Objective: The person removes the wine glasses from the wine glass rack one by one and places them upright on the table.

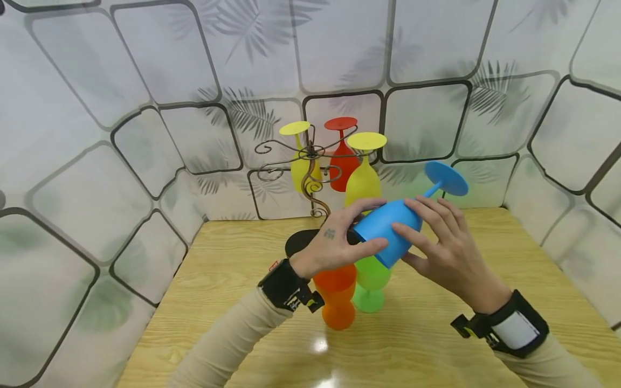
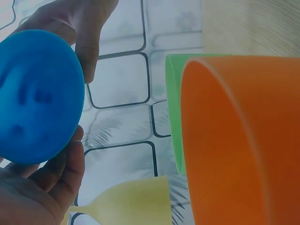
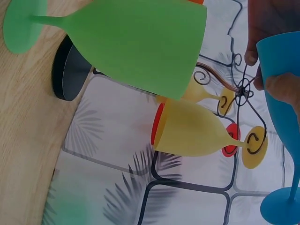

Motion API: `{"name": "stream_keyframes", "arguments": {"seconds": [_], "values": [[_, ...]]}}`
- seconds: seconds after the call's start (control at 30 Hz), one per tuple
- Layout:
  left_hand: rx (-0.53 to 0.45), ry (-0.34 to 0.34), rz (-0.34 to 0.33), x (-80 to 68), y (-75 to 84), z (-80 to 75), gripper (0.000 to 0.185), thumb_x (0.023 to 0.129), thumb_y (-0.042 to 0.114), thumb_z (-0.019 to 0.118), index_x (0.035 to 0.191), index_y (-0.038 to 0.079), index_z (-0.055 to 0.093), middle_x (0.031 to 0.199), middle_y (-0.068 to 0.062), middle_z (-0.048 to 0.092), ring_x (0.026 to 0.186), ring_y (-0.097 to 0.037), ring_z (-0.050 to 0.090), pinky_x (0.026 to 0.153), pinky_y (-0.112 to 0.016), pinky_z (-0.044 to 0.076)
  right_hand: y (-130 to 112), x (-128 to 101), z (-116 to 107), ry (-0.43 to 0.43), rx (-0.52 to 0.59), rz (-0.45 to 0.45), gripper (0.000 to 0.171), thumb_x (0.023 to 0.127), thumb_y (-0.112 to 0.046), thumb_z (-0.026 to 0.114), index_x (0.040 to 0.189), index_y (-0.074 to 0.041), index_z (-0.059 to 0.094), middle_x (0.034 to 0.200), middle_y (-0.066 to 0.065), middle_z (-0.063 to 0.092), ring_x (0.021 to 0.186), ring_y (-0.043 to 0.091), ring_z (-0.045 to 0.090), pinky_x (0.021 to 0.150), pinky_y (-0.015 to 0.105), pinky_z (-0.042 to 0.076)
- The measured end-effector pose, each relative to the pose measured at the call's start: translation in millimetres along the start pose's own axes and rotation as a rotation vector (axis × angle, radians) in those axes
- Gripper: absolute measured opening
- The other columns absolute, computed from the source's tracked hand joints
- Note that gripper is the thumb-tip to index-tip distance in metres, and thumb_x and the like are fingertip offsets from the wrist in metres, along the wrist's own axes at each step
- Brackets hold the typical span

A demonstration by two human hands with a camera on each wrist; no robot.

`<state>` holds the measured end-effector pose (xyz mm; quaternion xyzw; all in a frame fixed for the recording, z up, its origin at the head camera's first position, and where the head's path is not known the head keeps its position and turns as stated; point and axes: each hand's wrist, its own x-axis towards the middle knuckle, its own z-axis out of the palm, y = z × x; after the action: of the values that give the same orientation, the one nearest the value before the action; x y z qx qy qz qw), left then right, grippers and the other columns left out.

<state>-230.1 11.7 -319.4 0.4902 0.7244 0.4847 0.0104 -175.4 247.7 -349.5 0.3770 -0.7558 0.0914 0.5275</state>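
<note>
I see both hands on one blue plastic stemmed goblet (image 1: pixel 395 223), held in the air above the light wooden table (image 1: pixel 233 280). The goblet is tipped nearly on its side: mouth pointing down toward me, round foot up and to the right, away from me.

Left hand (image 1: pixel 339 240): fingers curled round the bowl of the blue goblet near its rim, thumb underneath. In the left wrist view the blue bowl (image 2: pixel 37 98) sits between the fingertips above and the palm below.

Right hand (image 1: pixel 443 242): fingers fairly straight, spread along the far side of the bowl, with the thumb under it, so it cups rather than clenches. In the right wrist view the blue goblet (image 3: pixel 283 108) shows at the right edge, with fingertips on its wall.

Directly below the hands, two more goblets stand upright on the table: an orange plastic goblet (image 1: pixel 336 296) and, just beside it on the right, a green plastic goblet (image 1: pixel 371 283). I cannot tell whether the two touch.

Behind them stands a dark curled-wire goblet rack (image 1: pixel 310 172) on a round black base. Three goblets hang from it upside down by their feet: a yellow goblet at left (image 1: pixel 303 159), a red goblet at the back (image 1: pixel 343 156) and a yellow goblet at right (image 1: pixel 364 172). The blue goblet is near the rack's right side, not hooked onto it.
</note>
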Motion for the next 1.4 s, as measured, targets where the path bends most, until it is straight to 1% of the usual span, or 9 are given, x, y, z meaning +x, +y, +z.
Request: {"name": "stream_keyframes", "arguments": {"seconds": [0.23, 0.4, 0.47, 0.53, 0.73, 0.93, 1.23, 1.33, 1.4], "values": [[0.009, -0.006, 0.013, 0.9, 1.4, 1.6, 0.091, 0.089, 0.081, 0.048, 0.147, 0.012, 0.046, 0.139, -0.015, 0.054, 0.114, -0.024, 0.059, 0.090, -0.030, 0.058, 0, -3, 1, 0.038, 0.044, 0.035, 0.047, 0.103, -0.051, 0.053, 0.125, -0.011, 0.063, 0.129, 0.029, 0.057, 0.114, 0.047, 0.054, 0.123, 0.040, 0.031], [0.038, -0.010, 0.045, 2.5, 2.1, 3.3, 0.065, 0.092, 0.042, 0.068, 0.146, 0.012, 0.047, 0.144, -0.014, 0.052, 0.117, -0.023, 0.058, 0.092, -0.028, 0.056, 1, -7, -1, 0.031, 0.068, 0.070, 0.053, 0.100, -0.056, 0.054, 0.125, -0.010, 0.060, 0.126, 0.032, 0.054, 0.111, 0.048, 0.054, 0.122, 0.040, 0.031], [0.045, -0.020, 0.052, 4.5, 3.1, 5.0, 0.064, 0.089, 0.026, 0.072, 0.146, 0.012, 0.047, 0.146, -0.014, 0.051, 0.119, -0.023, 0.057, 0.091, -0.027, 0.056, 2, -10, -3, 0.026, 0.064, 0.092, 0.057, 0.099, -0.059, 0.054, 0.125, -0.009, 0.058, 0.126, 0.032, 0.053, 0.110, 0.049, 0.054, 0.122, 0.038, 0.031], [0.052, -0.030, 0.057, 6.0, 3.2, 5.9, 0.065, 0.088, 0.021, 0.074, 0.146, 0.011, 0.047, 0.147, -0.014, 0.050, 0.120, -0.023, 0.056, 0.090, -0.026, 0.057, 3, -14, -5, 0.015, 0.054, 0.125, 0.061, 0.098, -0.062, 0.054, 0.125, -0.008, 0.057, 0.126, 0.032, 0.052, 0.110, 0.050, 0.053, 0.122, 0.034, 0.030], [0.053, -0.041, 0.046, 9.2, 2.7, 7.0, 0.072, 0.087, 0.019, 0.078, 0.149, 0.010, 0.043, 0.145, -0.014, 0.053, 0.121, -0.020, 0.058, 0.087, -0.025, 0.057, 4, -22, -6, -0.004, 0.057, 0.241, 0.074, 0.093, -0.068, 0.056, 0.126, -0.002, 0.054, 0.128, 0.032, 0.053, 0.114, 0.050, 0.053, 0.118, 0.039, 0.040], [0.034, -0.035, 0.040, 11.3, 0.0, 9.1, 0.085, 0.084, 0.016, 0.081, 0.154, 0.008, 0.034, 0.141, -0.018, 0.057, 0.112, -0.018, 0.065, 0.087, -0.025, 0.058, 5, -28, 1, 0.038, 0.165, 0.353, 0.087, 0.089, -0.068, 0.064, 0.128, 0.009, 0.050, 0.128, 0.033, 0.055, 0.116, 0.049, 0.054, 0.115, 0.017, 0.032], [-0.015, -0.037, 0.046, 11.5, -4.8, 7.4, 0.080, 0.086, 0.015, 0.078, 0.153, 0.005, 0.036, 0.144, -0.017, 0.059, 0.112, -0.015, 0.070, 0.090, -0.023, 0.058, 3, -35, 7, 0.019, 0.237, 0.577, 0.103, 0.081, -0.073, 0.068, 0.137, 0.010, 0.043, 0.128, 0.030, 0.058, 0.108, 0.045, 0.063, 0.093, 0.004, 0.039], [-0.016, -0.058, 0.027, 12.1, -5.6, 6.8, 0.076, 0.088, 0.017, 0.076, 0.153, 0.005, 0.039, 0.145, -0.016, 0.058, 0.113, -0.014, 0.069, 0.092, -0.023, 0.057, 2, -38, 6, -0.001, 0.285, 0.646, 0.099, 0.079, -0.057, 0.082, 0.140, 0.008, 0.039, 0.132, 0.030, 0.056, 0.109, 0.050, 0.064, 0.087, 0.007, 0.043], [-0.018, -0.077, 0.013, 12.4, -6.1, 6.3, 0.075, 0.090, 0.017, 0.075, 0.154, 0.005, 0.039, 0.148, -0.015, 0.056, 0.116, -0.017, 0.069, 0.093, -0.025, 0.057, 3, -40, 6, -0.018, 0.314, 0.663, 0.096, 0.075, -0.033, 0.092, 0.144, 0.007, 0.036, 0.135, 0.031, 0.055, 0.111, 0.052, 0.063, 0.084, 0.008, 0.044]]}}
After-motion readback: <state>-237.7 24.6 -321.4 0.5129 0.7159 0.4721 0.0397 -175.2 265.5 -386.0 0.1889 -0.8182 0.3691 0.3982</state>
